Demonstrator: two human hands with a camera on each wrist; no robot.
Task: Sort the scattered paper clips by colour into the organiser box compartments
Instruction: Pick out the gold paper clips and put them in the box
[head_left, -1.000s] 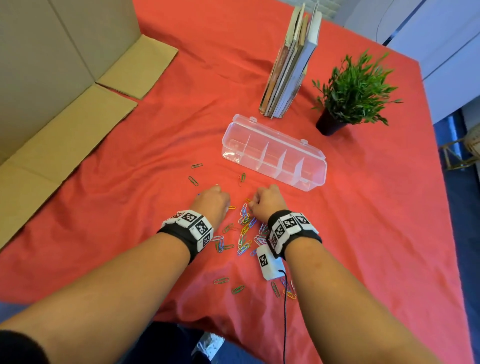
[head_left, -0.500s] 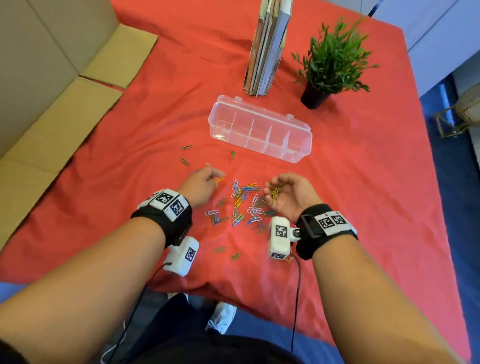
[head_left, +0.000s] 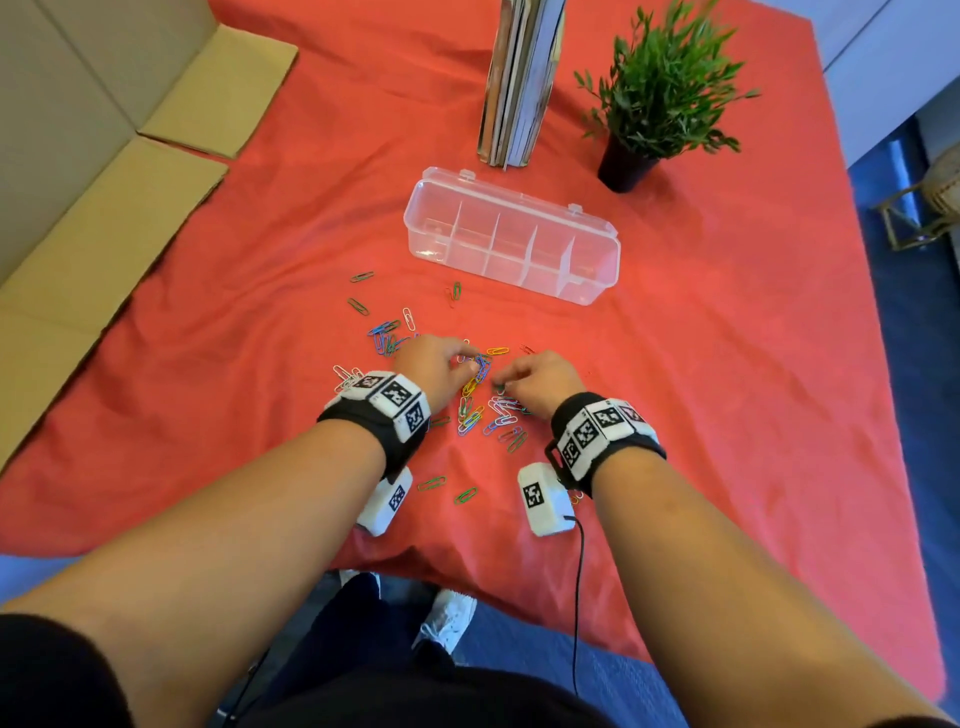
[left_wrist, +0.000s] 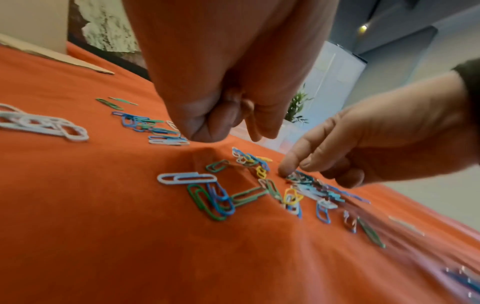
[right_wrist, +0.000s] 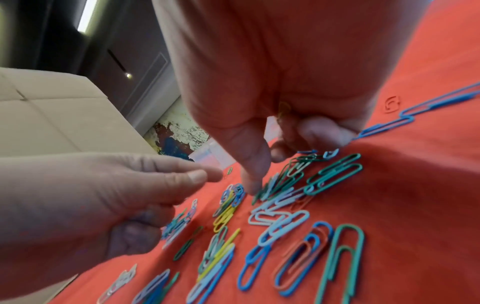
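Coloured paper clips (head_left: 493, 410) lie scattered on the red cloth between my hands. The clear organiser box (head_left: 511, 236) with its dividers stands beyond them, and no clips show inside. My left hand (head_left: 467, 364) hovers over blue clips, fingers curled and thumb against the index finger (right_wrist: 205, 174); no clip shows in it. My right hand (head_left: 501, 382) is palm down, its index fingertip (right_wrist: 252, 187) pressing on green clips. Its other fingers curl round yellow clips (right_wrist: 283, 108) in the palm.
Small groups of white clips (head_left: 345, 375) and blue clips (head_left: 387, 335) lie left of my left hand, with green ones (head_left: 361, 291) farther out. Upright books (head_left: 519, 78) and a potted plant (head_left: 660, 93) stand behind the box. Cardboard (head_left: 104, 156) lies at the left.
My right hand has turned from palm up to palm down onto the pile. My left hand has shifted right, toward the middle of the clips.
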